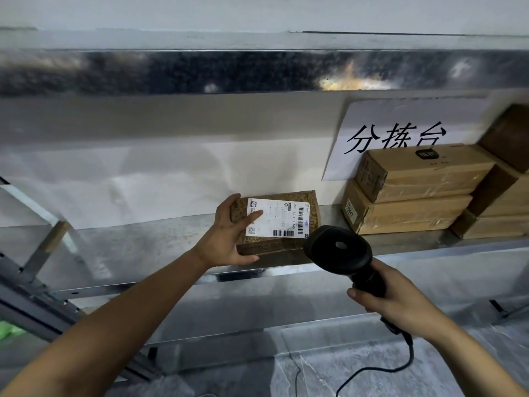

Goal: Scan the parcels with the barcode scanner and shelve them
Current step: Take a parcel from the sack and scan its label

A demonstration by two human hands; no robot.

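1. A small brown cardboard parcel point(279, 222), printed with a dark pattern, is held by the left hand point(229, 233) just above the metal shelf point(143, 245); whether it touches the shelf cannot be told.
2. A white rectangular shipping label point(276, 217) with black barcodes is stuck on the top face of the parcel.
3. The left grip is closed on the parcel: the thumb lies along the near edge, the fingers are wrapped over the far left corner, and one finger is stretched flat over the label.
4. The left arm is extended forward, with the palm turned to the parcel.
5. A black plastic barcode scanner point(340, 250), with a rounded head and a matt surface, is gripped by the right hand point(395, 299) around its handle.
6. The head of the scanner is just right of the left grip and close to the near right corner of the parcel.
7. A black cable point(400, 365) hangs from below the right grip.
8. Plain cardboard boxes point(415, 196), with shiny tape, are stacked farther right on the shelf.
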